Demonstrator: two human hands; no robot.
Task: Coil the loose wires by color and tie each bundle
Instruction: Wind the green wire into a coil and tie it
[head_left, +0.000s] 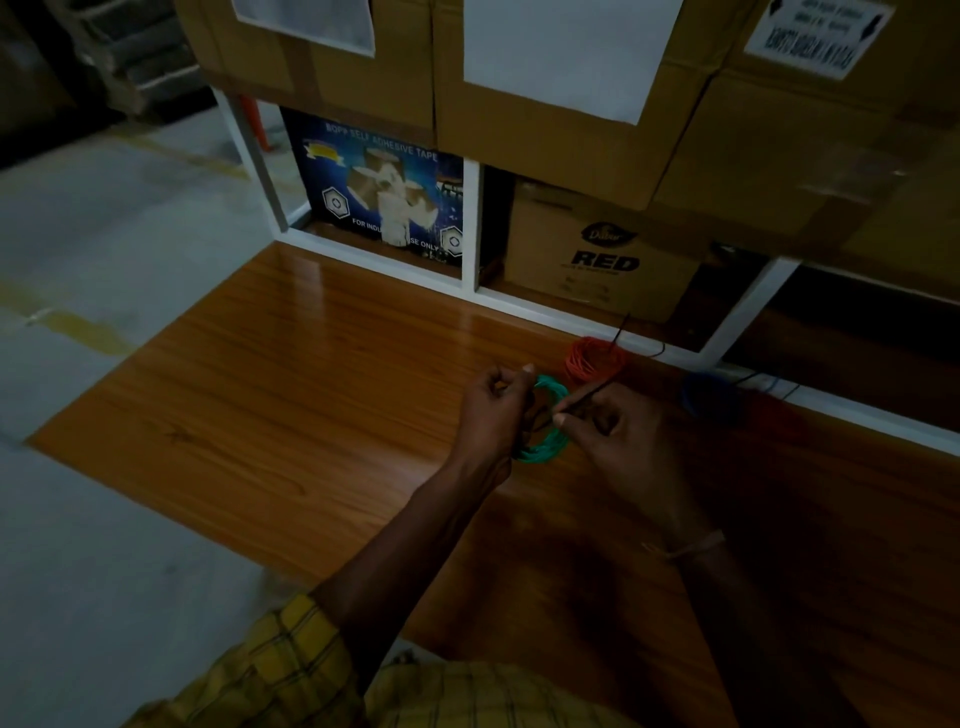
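Head view: green coil (545, 444) between 2 hands.

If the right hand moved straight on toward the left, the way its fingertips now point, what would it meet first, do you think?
Probably the green wire coil, directly ahead of the right hand, then the left hand gripping it; depth is unclear.

The wooden bench (311, 374) is glossy, catching light streaks (strongest at centre frame). Matt brown cardboard boxes (561, 119) fill the upper frame; the floor (104, 234) at left looks dull, smooth concrete.
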